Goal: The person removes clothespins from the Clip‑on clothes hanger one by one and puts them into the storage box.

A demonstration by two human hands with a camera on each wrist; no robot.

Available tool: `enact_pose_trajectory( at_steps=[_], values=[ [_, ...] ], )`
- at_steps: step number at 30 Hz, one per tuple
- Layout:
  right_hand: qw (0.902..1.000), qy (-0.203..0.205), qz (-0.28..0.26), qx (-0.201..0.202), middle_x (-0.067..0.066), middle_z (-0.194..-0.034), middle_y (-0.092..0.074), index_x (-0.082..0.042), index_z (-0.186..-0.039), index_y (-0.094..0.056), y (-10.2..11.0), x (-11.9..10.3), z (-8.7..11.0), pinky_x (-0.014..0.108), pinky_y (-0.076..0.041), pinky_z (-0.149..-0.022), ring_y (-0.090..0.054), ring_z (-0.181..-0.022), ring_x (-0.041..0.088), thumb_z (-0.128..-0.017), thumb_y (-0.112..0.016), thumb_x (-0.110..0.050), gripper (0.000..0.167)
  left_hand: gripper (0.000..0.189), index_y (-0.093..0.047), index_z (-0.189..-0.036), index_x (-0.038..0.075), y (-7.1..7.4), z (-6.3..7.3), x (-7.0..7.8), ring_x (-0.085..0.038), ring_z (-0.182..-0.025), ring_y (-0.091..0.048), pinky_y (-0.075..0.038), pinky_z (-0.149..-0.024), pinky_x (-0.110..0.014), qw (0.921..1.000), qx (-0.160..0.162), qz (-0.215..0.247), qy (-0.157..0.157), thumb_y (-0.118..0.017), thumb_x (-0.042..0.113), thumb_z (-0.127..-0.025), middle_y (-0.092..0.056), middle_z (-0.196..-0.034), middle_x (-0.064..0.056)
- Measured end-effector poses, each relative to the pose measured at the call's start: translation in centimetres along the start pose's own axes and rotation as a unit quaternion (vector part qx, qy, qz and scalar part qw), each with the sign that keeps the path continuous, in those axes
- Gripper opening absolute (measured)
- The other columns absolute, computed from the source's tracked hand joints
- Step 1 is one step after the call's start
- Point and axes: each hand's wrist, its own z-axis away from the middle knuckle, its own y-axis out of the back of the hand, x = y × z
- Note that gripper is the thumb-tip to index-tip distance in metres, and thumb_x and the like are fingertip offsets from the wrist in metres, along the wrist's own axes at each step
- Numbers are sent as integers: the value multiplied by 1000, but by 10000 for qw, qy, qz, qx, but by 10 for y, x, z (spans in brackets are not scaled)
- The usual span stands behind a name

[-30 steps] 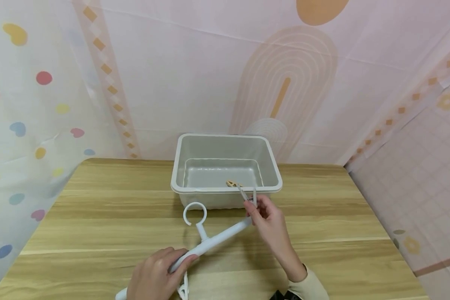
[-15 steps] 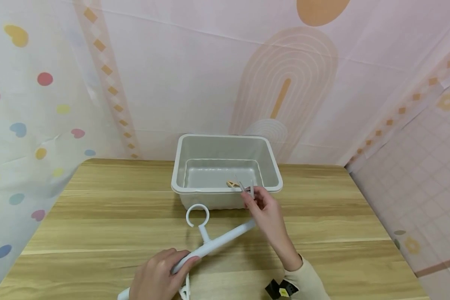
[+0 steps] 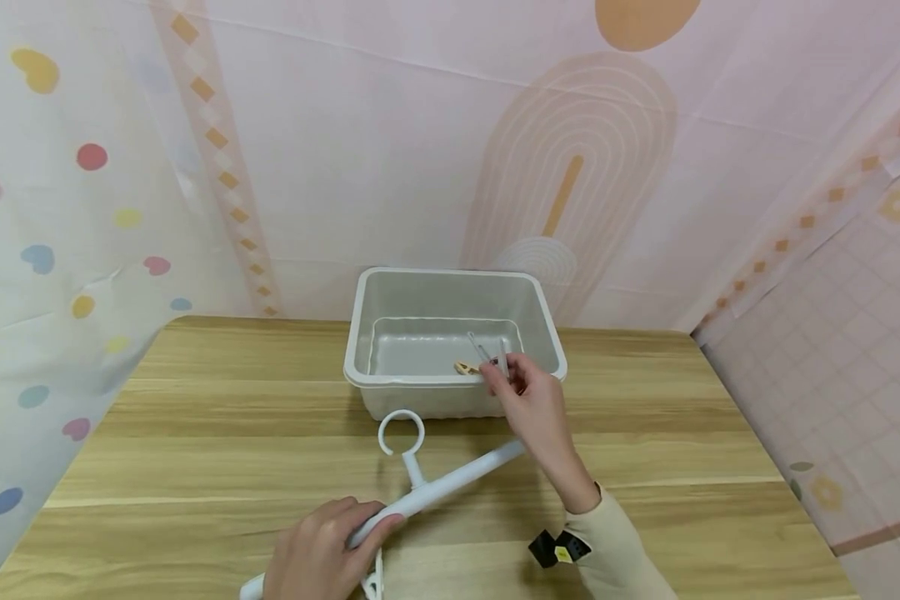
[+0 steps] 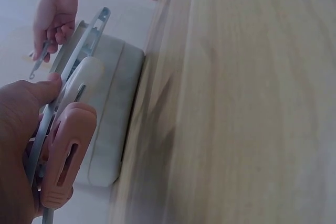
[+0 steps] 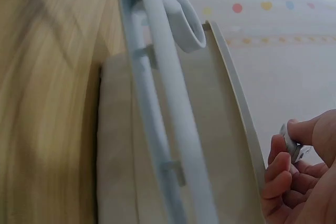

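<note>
My left hand (image 3: 322, 546) grips a pale plastic clothes hanger (image 3: 450, 483), held tilted over the table with its round hook up. A pink clothespin (image 4: 68, 156) and a white clothespin (image 4: 84, 80) sit along the hanger bar beside that hand in the left wrist view. My right hand (image 3: 528, 400) pinches a translucent grey clothespin (image 3: 501, 357) between thumb and fingers, over the near rim of a grey plastic bin (image 3: 450, 381). Inside the bin lies a yellowish clothespin (image 3: 462, 367), partly hidden by the rim and my fingers.
The bin stands at the back of the wooden table (image 3: 232, 417), close to a patterned cloth backdrop (image 3: 390, 167). A black device with a yellow mark (image 3: 561, 549) is at the right sleeve.
My right hand has moved forward and up, carrying the grey clothespin from the bin's front to over its rim. The left hand and hanger have shifted slightly right.
</note>
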Motion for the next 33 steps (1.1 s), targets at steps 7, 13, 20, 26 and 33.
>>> enact_pose_trajectory(
  at_steps=[7, 13, 20, 26, 33],
  values=[
    [9989, 94, 451, 29, 5, -67, -65, -10, -89, -69, 1, -1, -12, 21, -34, -48, -44, -51, 6, -94, -72, -33, 24, 18, -71, -79, 38, -3, 3, 2, 14, -54, -27, -21, -44, -11, 10000, -25, -1, 8, -87, 44, -71, -36, -62, 27],
    [9980, 84, 619, -5, 5, -69, -66, -10, -92, -71, 2, -3, -19, 21, -37, -49, -47, -53, 7, -93, -72, -35, 25, 19, -71, -78, 38, -4, 4, 4, 14, -54, -28, -22, -44, -12, 9998, -88, 1, 149, -87, 44, -71, -37, -62, 28],
    [9978, 207, 625, -37, 6, -70, -70, -8, -95, -72, 4, -4, -26, 21, -37, -49, -52, -54, 9, -94, -72, -33, 25, 19, -73, -79, 37, -5, 6, 6, 14, -54, -28, -23, -45, -12, 9997, -112, 47, 219, -88, 43, -70, -37, -62, 28],
    [9963, 235, 830, -21, 6, -70, -69, -8, -95, -72, 5, -2, -32, 21, -37, -50, -51, -54, 10, -94, -71, -33, 24, 17, -74, -79, 36, -5, 7, 10, 14, -55, -29, -25, -45, -13, 9987, -278, 142, 403, -87, 44, -71, -39, -62, 29],
    [9951, 210, 967, -52, 7, -71, -70, -7, -97, -72, 7, -3, -40, 21, -37, -52, -50, -56, 9, -94, -71, -33, 26, 19, -76, -79, 35, -8, 7, 13, 15, -56, -33, -27, -45, -12, 9987, -282, 135, 393, -88, 45, -70, -44, -63, 30]
  ],
)
